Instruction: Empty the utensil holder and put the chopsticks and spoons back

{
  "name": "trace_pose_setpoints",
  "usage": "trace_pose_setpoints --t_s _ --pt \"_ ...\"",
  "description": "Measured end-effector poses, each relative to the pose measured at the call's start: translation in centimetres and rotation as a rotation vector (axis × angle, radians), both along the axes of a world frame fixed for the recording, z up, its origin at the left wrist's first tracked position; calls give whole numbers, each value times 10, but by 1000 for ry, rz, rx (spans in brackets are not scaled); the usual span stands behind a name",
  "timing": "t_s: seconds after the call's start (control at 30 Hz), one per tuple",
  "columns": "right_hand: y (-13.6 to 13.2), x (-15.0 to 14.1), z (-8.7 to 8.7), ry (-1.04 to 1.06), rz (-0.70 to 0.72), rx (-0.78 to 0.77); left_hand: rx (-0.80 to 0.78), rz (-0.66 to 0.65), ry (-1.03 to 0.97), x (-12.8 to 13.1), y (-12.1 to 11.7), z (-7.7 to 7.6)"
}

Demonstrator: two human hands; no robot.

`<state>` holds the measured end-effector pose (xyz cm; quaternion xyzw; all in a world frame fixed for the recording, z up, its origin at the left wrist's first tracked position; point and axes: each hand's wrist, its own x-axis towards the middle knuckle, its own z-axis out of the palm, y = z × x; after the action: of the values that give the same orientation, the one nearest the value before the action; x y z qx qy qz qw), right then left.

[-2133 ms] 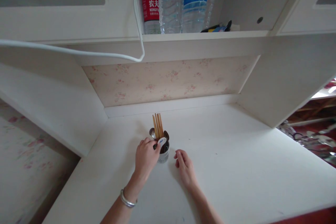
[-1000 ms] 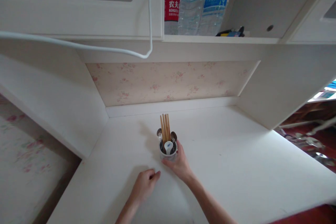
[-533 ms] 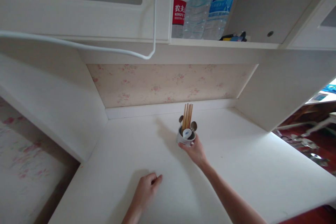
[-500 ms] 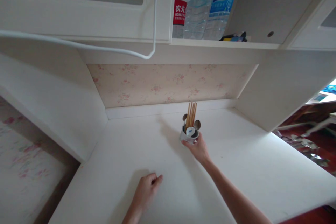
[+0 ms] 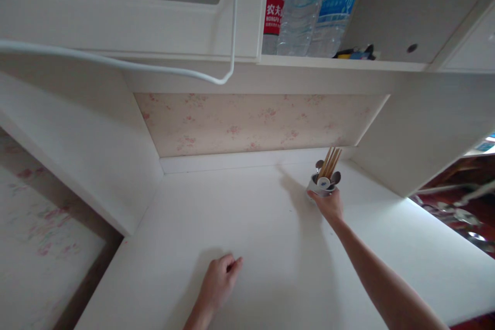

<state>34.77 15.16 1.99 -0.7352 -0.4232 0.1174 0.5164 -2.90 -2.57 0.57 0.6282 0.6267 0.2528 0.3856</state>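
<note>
R hand [image 5: 330, 205] is clamped on the cup [image 5: 319, 187] from its near side, arm at full stretch, cup upright on the desk [image 5: 270, 247] by the back-right corner, chopsticks [image 5: 330, 162] pointing up w/ a slight rightward lean, while L hand [image 5: 220, 283] rests loosely curled, holding nothing, prob. as a brace.

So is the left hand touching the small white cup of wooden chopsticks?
No, the left hand rests apart on the white desk; the right hand grips the cup.
</note>
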Motion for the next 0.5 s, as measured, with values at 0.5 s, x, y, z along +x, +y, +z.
trace_pose_setpoints --t_s 0.5 --pt "-1 4 -20 78 75 -26 28 35 -18 1 -5 -1"
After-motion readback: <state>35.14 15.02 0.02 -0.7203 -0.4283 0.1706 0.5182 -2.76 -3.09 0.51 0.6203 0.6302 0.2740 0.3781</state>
